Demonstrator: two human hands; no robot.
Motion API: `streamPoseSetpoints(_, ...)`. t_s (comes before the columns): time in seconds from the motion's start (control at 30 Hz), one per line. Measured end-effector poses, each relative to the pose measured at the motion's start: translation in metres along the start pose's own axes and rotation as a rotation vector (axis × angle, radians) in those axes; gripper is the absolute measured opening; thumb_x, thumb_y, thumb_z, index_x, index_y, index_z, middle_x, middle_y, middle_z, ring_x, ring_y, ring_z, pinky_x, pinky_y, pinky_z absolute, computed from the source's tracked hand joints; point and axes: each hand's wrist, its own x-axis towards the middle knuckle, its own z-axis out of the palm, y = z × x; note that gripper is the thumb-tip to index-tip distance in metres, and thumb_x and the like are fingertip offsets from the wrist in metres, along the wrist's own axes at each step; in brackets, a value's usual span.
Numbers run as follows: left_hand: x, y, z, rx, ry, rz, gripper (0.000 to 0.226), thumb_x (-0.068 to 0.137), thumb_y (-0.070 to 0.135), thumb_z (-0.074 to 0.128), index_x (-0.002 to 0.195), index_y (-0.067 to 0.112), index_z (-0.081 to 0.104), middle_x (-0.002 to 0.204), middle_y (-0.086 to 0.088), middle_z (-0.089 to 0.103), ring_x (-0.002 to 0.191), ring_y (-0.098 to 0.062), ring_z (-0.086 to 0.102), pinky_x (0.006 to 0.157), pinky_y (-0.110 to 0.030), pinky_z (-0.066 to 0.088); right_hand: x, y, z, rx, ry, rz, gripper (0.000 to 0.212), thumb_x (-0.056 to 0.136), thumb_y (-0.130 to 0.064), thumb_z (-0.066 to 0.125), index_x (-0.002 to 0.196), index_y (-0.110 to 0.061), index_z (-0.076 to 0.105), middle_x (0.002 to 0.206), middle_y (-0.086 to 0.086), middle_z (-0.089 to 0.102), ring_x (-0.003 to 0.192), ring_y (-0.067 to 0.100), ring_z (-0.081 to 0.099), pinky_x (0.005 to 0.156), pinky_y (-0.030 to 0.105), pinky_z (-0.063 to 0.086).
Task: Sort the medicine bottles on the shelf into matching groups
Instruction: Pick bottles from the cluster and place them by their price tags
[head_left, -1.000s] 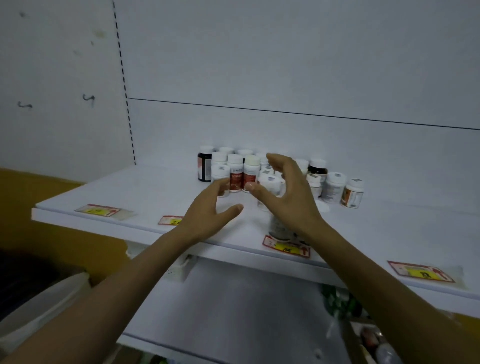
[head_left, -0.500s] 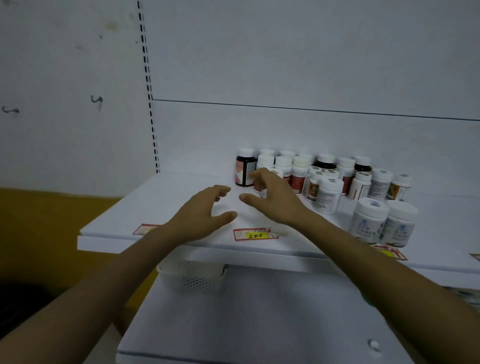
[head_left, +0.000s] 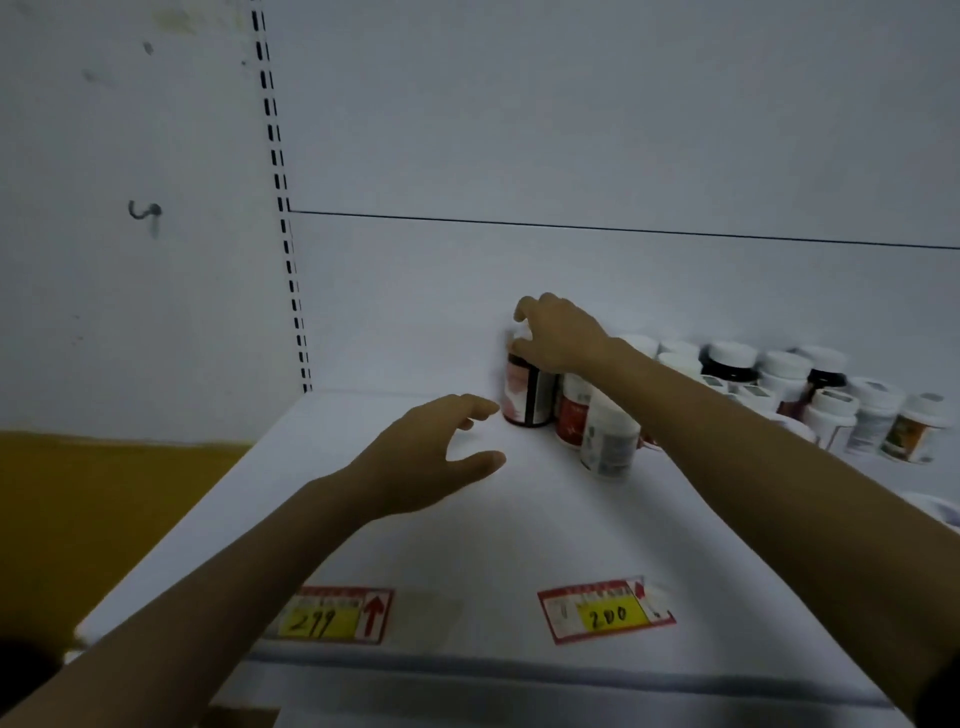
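A cluster of medicine bottles stands at the back right of the white shelf (head_left: 467, 530). At its left end is a dark bottle with a pink label (head_left: 525, 395); my right hand (head_left: 558, 332) is closed over its cap from above. Beside it stand a red-labelled bottle (head_left: 572, 418) and a white bottle with grey print (head_left: 609, 441). More white-capped bottles (head_left: 831, 410), some dark-bodied, run off to the right, partly hidden behind my right forearm. My left hand (head_left: 431, 457) hovers over the shelf just left of the dark bottle, fingers spread, holding nothing.
Two red price tags with yellow panels lie near the shelf's front edge, one marked 299 (head_left: 332, 616) and one marked 200 (head_left: 605, 613). A slotted upright (head_left: 283, 208) runs up the back wall at the shelf's left end. A yellow surface (head_left: 93, 499) lies below left.
The view has moved closer and left. My right hand reached back from the shelf's middle and closed on the dark bottle's cap. My left hand stayed open, now nearer the bottles.
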Motion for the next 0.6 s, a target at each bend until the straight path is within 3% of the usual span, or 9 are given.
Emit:
streamPoseSetpoints(0.13,0.010,-0.018,-0.003,-0.043,-0.008,0.021,0.051,0.085,0.041,0.058,0.132,0.025,0.045,0.134,0.009,0.050,0.108,0.001,0.047,0.091,-0.019,0.041,0.019,0.001,0.011,-0.118,-0.057,0.048,0.044,0.088,-0.034,0.055,0.125,-0.011,0.048,0.122,0.012,0.052,0.106,0.030,0.054,0.081,0.036,0.043)
streamPoseSetpoints(0.37,0.007,-0.044,-0.018,-0.092,0.053,0.044,0.052,0.085,0.041,0.059,0.133,0.030,0.042,0.133,0.011,0.050,0.107,0.002,0.047,0.092,-0.019,0.040,0.014,-0.031,0.016,-0.016,0.024,0.022,0.040,0.085,-0.024,0.060,0.123,-0.012,0.052,0.122,0.013,0.048,0.107,0.031,0.051,0.083,0.034,0.043)
streamPoseSetpoints(0.47,-0.005,-0.056,-0.032,-0.176,0.094,0.010,0.063,0.083,0.039,0.063,0.138,0.027,0.035,0.140,0.009,0.044,0.115,-0.003,0.046,0.095,-0.021,0.040,-0.003,-0.059,0.011,0.166,0.105,0.013,0.042,0.082,-0.022,0.067,0.121,-0.013,0.056,0.121,0.010,0.051,0.106,0.025,0.052,0.082,0.027,0.040)
streamPoseSetpoints(0.6,-0.034,-0.073,-0.052,-0.291,0.091,-0.065,0.076,0.081,0.037,0.067,0.143,0.024,0.025,0.147,0.006,0.036,0.130,-0.014,0.041,0.099,-0.026,0.037,-0.033,-0.103,-0.006,0.656,0.107,0.050,0.041,0.075,-0.015,0.075,0.113,-0.022,0.059,0.121,0.002,0.057,0.100,0.017,0.058,0.078,0.024,0.048)
